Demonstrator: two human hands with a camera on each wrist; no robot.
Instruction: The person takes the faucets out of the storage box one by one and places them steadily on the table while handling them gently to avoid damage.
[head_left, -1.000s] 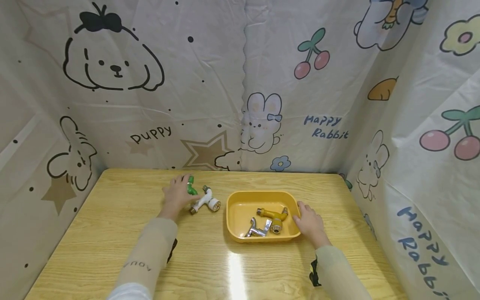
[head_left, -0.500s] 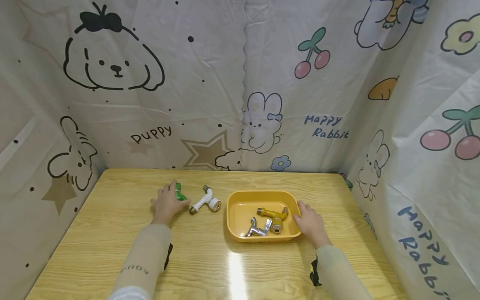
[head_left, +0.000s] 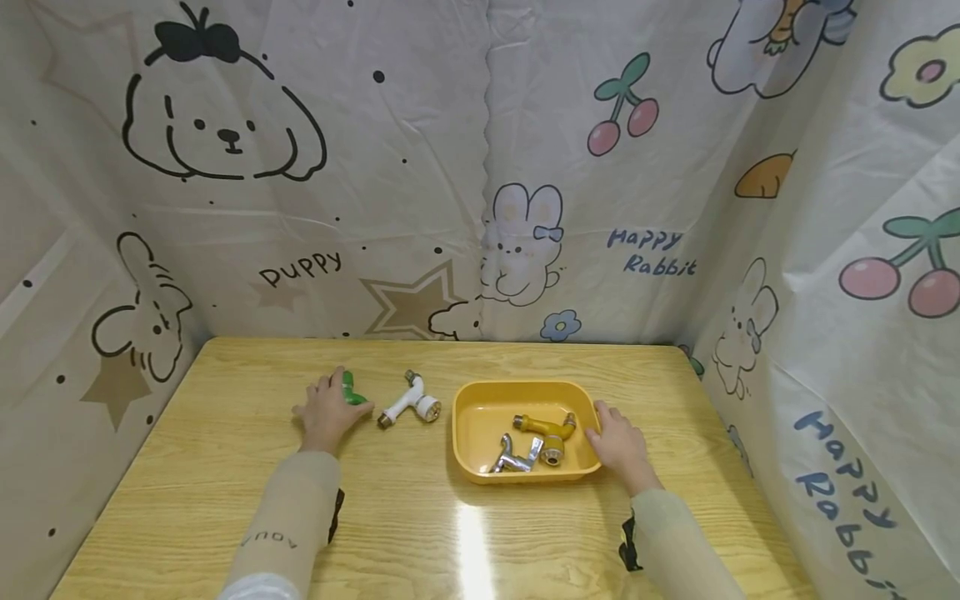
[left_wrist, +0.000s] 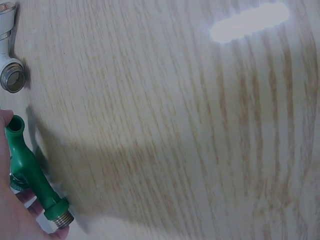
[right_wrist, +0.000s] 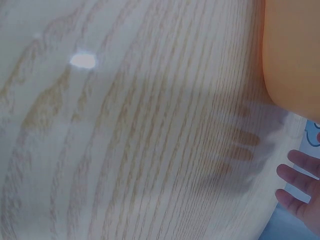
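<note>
My left hand (head_left: 325,417) pinches a green faucet (head_left: 349,390) at the left of the table, thumb at one end and fingers at the other. The left wrist view shows its threaded metal inlet; this green faucet (left_wrist: 31,170) casts a shadow on the wood. Just right of that hand lies a white faucet (head_left: 411,402) with metal ends. My right hand (head_left: 621,442) rests at the right rim of a yellow tray (head_left: 468,417), and its fingers (right_wrist: 295,177) look straight and spread in the right wrist view. Its thumb is hidden there.
Inside the tray lie a yellow faucet (head_left: 551,428) and a chrome faucet (head_left: 516,463) with a lever. The wood-grain table (head_left: 405,533) is bounded by a printed cloth (head_left: 420,167) at the back and both sides.
My left hand has moved left and slightly toward me with the green faucet, away from the white one, and has slowed. The right hand and tray have stayed in place.
</note>
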